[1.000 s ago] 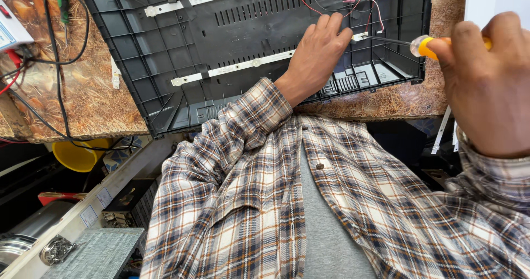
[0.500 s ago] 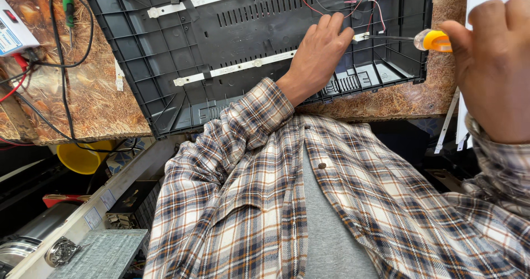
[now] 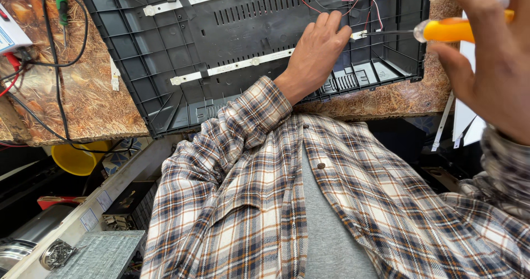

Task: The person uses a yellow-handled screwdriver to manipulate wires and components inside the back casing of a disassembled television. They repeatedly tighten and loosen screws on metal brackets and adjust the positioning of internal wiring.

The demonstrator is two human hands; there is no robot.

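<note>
**Screwdriver tip at the strip's end, palm flat in the panel**

The orange-handled screwdriver [image 3: 450, 30] is wrapped tight in the right hand [image 3: 491, 64], shaft level, tip meeting the end of a white light strip [image 3: 232, 67] near the right edge of the black ribbed plastic back panel [image 3: 138, 64]. The left hand [image 3: 317, 50] lies open on the panel, gripping nothing, fingers beside red and white wires [image 3: 367, 0]. The panel covers the brown mottled bench [image 3: 83, 97]; yellow bowl [image 3: 77, 157] below its front edge

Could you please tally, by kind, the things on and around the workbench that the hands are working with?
Black ribbed plastic panel: 1
White light strips on it: 2
Orange-handled screwdriver: 1
Green-handled tool: 1
Yellow plastic bucket: 1
Total: 6
</note>
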